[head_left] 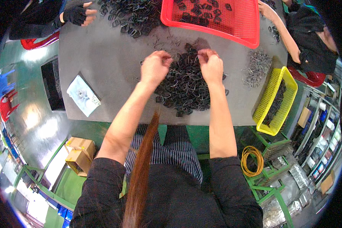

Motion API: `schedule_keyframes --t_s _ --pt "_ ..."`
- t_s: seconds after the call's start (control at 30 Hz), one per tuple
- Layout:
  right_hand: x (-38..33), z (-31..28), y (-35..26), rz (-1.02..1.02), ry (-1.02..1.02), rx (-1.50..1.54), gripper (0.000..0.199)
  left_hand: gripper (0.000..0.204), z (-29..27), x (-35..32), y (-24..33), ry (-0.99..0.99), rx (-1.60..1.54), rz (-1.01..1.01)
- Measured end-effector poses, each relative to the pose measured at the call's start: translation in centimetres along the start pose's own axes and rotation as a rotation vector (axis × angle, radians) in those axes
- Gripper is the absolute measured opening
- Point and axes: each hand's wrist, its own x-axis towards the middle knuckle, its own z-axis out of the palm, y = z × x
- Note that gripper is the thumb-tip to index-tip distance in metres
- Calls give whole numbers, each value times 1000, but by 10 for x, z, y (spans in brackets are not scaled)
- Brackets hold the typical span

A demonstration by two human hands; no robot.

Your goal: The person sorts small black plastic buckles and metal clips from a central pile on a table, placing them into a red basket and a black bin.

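Note:
A heap of small black plastic parts [186, 85], ring- or buckle-like, lies on the grey table in front of me, with thin pale strips mixed in. Over its far left edge is my left hand [155, 69], thumb and fingertips pinched together. My right hand [211, 66] hovers over the far right edge of the heap, its fingers also closed in a pinch. Whatever sits between the fingertips of either hand is too small to make out. Thin loose scraps [167, 40] are scattered just beyond my hands.
A red basket [231, 32] with black parts stands at the far side, beside another black heap [131, 17]. Grey scraps [257, 66] and a yellow basket [260, 123] are at right. A pale blue packet [83, 95] lies left. Co-workers' hands, one gloved [78, 15], reach in.

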Motion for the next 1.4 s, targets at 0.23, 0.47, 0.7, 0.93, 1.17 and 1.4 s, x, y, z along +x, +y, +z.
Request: schedule_keyframes --t_s 0.23,0.47,0.7,0.93,1.17,1.4 --pt "26 24 -7 147 -195 -396 31 26 61 41 27 168 244 234" --pt "-1 -5 24 218 -114 247 36 20 46 43 9 -1 138 247" --pt "-26 -32 55 389 -88 419 29 72 53 5 33 -94 238 364" --pt "-50 -38 72 381 -85 523 22 35 38 -19 -13 21 143 370" --pt "-53 -53 69 478 -187 635 23 24 -18 -13 -20 -120 -5 68" --pt "-51 -58 94 475 -182 888 16 33 -33 3 4 -466 34 -72"
